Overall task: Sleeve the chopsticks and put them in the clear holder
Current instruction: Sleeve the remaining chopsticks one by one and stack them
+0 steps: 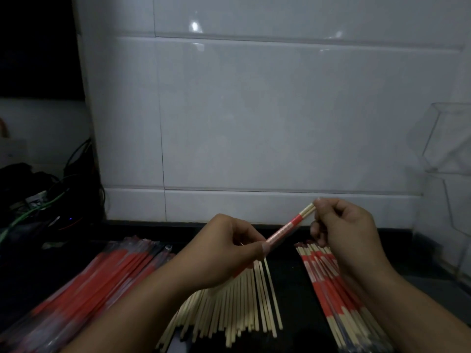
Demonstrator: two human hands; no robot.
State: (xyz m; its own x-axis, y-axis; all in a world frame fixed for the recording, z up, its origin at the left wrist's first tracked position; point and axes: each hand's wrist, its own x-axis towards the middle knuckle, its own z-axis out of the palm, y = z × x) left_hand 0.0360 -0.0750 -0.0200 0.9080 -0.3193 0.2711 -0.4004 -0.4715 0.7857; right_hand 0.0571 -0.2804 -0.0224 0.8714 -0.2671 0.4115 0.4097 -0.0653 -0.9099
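Observation:
My left hand grips a red-and-clear sleeve that slants up to the right above the counter. A pair of pale wooden chopsticks pokes out of the sleeve's upper end, and my right hand pinches their tips. Bare chopsticks lie in a fan under my left wrist. Empty red sleeves are stacked at the left. Sleeved chopsticks lie in a row at the right, partly under my right forearm. The clear holder stands at the far right against the wall.
A white tiled wall rises just behind the dark counter. Tangled cables and dark gear sit at the back left.

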